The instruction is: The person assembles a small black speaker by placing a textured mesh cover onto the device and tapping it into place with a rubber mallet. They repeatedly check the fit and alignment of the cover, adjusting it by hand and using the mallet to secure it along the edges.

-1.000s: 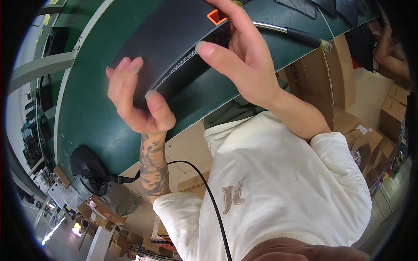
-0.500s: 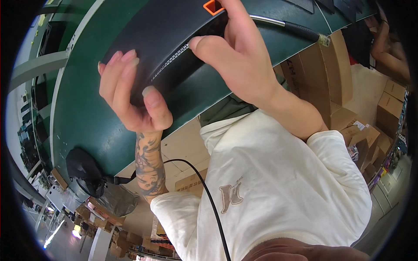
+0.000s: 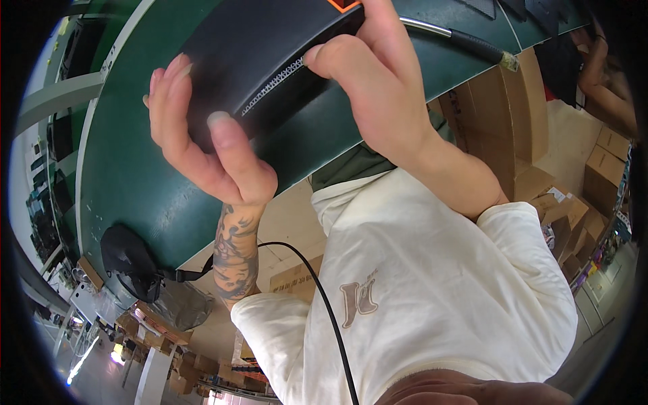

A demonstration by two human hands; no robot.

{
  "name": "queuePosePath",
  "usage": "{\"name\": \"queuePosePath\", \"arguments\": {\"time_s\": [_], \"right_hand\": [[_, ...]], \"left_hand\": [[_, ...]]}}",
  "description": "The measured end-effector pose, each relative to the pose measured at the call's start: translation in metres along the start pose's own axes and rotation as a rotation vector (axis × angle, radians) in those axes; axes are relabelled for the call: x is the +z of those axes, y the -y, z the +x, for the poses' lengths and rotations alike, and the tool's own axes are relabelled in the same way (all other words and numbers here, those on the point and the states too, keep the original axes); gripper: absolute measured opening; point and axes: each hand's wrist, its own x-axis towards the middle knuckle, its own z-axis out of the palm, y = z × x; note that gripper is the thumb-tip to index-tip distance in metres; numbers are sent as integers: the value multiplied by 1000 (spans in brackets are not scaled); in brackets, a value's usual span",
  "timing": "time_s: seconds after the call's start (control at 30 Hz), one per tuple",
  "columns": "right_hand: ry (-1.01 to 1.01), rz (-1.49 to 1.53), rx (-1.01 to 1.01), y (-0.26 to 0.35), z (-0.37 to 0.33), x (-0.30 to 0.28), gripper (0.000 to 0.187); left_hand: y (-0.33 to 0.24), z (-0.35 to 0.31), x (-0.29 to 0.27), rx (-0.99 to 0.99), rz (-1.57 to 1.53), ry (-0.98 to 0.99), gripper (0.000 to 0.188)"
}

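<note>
Where the frame's left edge curves away, shelving and clutter blur into the rim, and low at the left a black pouch (image 3: pixel 128 260) hangs off the near edge of the green table (image 3: pixel 121 182). Moving right, the left hand (image 3: pixel 202 145) comes up from a tattooed forearm and grips the near end of a black panel (image 3: pixel 250 54): fingers wrapped behind its edge, thumb pressed flat on the front face, so the hand is closed on the panel and not spread. The panel sits in the upper middle of the frame, lifted a little off the table, with a pale toothed strip (image 3: pixel 273 84) (a zipper or stitched seam, too blurred to tell which) running diagonally across it. Right of centre the right hand (image 3: pixel 378 94) lies over the panel's other part, thumb tip pressed at the upper end of that strip, its fingers out of view past the top of the frame. An orange tab (image 3: pixel 344 4) shows at the top edge. Further right a black cable (image 3: pixel 466 42) with a metal end lies on the table, and cardboard boxes (image 3: pixel 520 115) stack below it.

To do this well, I judge the left hand should hold the panel steady and taut while the right thumb works along the strip, keeping both edges lined up so nothing puckers.
</note>
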Motion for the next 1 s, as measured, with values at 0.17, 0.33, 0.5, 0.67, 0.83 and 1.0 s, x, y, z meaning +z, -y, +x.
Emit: {"name": "queuePosePath", "arguments": {"time_s": [0.17, 0.33, 0.5, 0.67, 0.83, 1.0], "right_hand": [[27, -4, 11, 4, 0, 1, 77], [91, -55, 30, 17, 0, -1, 79], [194, -320, -53, 23, 4, -16, 82], [299, -545, -200, 26, 26, -27, 88], [528, -435, -145, 31, 38, -48, 94], [494, -639, -286, 5, 46, -55, 92]], "left_hand": [[2, 3, -5, 51, 83, 42, 45], [-16, 33, -23, -15, 151, 269, 41], [-19, 62, -25, -31, 102, 481, 53], [-36, 97, -34, -160, 197, 806, 67], [-16, 94, -37, -157, 121, 817, 74], [-15, 104, -32, -131, 51, 920, 74]]}}
